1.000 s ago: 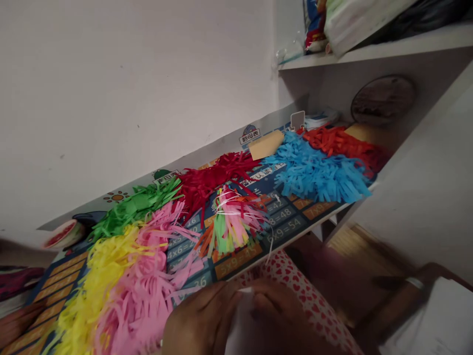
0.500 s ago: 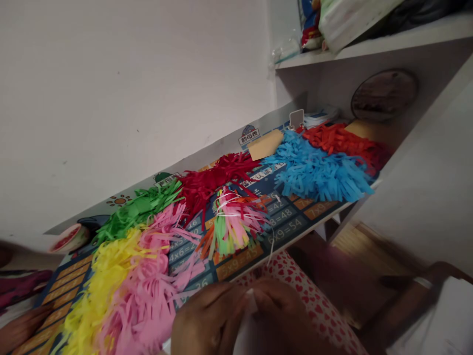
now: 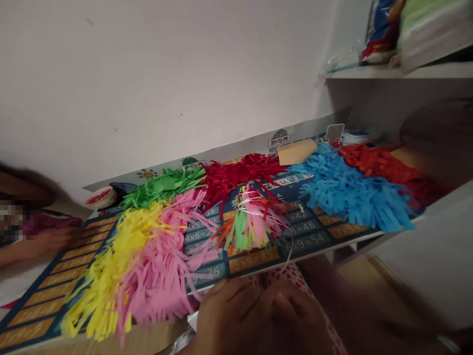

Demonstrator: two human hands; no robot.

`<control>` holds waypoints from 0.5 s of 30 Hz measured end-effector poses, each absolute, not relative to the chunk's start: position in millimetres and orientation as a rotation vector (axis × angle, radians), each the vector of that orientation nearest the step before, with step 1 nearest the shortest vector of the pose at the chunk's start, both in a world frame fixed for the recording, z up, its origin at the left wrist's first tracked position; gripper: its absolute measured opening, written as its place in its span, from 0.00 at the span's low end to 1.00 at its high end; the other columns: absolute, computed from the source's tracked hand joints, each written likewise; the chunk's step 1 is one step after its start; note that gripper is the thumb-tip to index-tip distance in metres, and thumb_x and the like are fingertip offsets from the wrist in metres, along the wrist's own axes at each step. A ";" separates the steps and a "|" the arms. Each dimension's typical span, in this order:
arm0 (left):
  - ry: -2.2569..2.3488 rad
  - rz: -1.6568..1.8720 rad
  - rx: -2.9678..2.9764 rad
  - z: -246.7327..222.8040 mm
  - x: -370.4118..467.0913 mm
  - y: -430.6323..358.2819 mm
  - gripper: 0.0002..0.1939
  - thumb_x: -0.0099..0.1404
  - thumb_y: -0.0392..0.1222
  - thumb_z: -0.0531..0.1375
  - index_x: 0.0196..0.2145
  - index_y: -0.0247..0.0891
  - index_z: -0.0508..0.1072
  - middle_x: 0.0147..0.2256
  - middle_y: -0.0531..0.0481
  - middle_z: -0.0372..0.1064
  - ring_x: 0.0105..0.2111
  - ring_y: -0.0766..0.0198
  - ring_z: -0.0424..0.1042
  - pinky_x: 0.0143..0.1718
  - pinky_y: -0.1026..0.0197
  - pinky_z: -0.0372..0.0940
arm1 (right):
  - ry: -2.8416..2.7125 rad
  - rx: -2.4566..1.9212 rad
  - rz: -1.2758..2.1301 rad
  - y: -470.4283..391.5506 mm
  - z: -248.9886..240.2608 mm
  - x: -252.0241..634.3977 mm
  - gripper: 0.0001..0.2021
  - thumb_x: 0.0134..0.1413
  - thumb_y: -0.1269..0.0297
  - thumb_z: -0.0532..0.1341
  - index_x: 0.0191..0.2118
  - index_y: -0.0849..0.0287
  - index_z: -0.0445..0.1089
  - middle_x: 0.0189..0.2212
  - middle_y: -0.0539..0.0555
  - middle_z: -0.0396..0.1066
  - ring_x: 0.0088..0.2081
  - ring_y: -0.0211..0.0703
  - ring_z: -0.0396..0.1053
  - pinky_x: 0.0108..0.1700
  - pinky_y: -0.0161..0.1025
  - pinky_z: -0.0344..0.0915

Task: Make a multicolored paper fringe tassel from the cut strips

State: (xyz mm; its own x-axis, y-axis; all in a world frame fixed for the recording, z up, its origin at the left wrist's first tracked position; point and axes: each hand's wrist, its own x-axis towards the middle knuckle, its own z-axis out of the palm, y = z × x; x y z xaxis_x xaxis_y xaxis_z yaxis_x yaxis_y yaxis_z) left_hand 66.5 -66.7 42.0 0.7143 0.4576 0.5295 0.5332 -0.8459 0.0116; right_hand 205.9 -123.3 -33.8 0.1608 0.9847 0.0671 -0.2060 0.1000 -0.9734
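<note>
At the table's near edge, my left hand (image 3: 231, 315) and my right hand (image 3: 293, 318) are close together with fingers curled in. Whatever they hold is hidden from this angle. Just beyond them lies a multicoloured paper tassel (image 3: 249, 227), wound with white string (image 3: 252, 198) whose loose end trails over the table edge. Pink fringed paper (image 3: 162, 276) and yellow fringed paper (image 3: 118, 261) are left of my hands. Behind the tassel lie green (image 3: 164, 187) and dark red fringed paper (image 3: 236, 175). Blue fringed paper (image 3: 354, 192) lies to the right.
A printed mat with times tables (image 3: 254, 256) covers the table. Red fringed paper (image 3: 384, 162) and a tan card (image 3: 295, 152) lie at the back right, beneath a white shelf (image 3: 399, 72). Another person's hand (image 3: 55, 241) rests at the left, near a bowl (image 3: 101, 198).
The view has swung left, so the table things appear farther right. A white piece seen between my hands before is now hidden. The fringed paper stays in place.
</note>
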 end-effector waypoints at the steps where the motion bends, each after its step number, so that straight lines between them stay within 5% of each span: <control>1: -0.823 -0.796 -2.758 44.3 61.1 -65.7 0.19 0.73 0.42 0.48 0.30 0.42 0.75 0.22 0.54 0.74 0.23 0.65 0.72 0.25 0.62 0.59 | -0.977 -1.119 1.089 -123.2 -32.1 206.1 0.18 0.58 0.49 0.58 0.27 0.58 0.72 0.25 0.53 0.71 0.29 0.44 0.67 0.33 0.35 0.64; 6: -1.033 -0.783 -2.890 50.8 26.0 -54.0 0.11 0.70 0.42 0.54 0.35 0.41 0.75 0.26 0.52 0.76 0.25 0.64 0.73 0.31 0.61 0.62 | -0.817 -1.336 0.902 -115.2 -19.8 209.3 0.17 0.54 0.48 0.60 0.26 0.55 0.74 0.27 0.54 0.73 0.31 0.49 0.70 0.34 0.38 0.67; 12: -1.662 -1.051 -3.194 38.7 12.4 -50.8 0.09 0.66 0.44 0.59 0.31 0.43 0.79 0.27 0.53 0.76 0.27 0.64 0.73 0.28 0.67 0.65 | -0.814 -1.375 0.866 -109.9 -12.3 203.9 0.19 0.52 0.45 0.60 0.23 0.54 0.74 0.24 0.53 0.71 0.28 0.48 0.69 0.32 0.38 0.67; 15: -1.606 -1.202 -3.188 32.8 13.0 -51.3 0.08 0.65 0.40 0.60 0.30 0.42 0.79 0.25 0.52 0.76 0.27 0.64 0.72 0.29 0.66 0.65 | -0.827 -1.446 0.904 -108.9 -11.4 205.2 0.16 0.49 0.48 0.61 0.25 0.55 0.75 0.23 0.52 0.72 0.26 0.46 0.69 0.29 0.36 0.67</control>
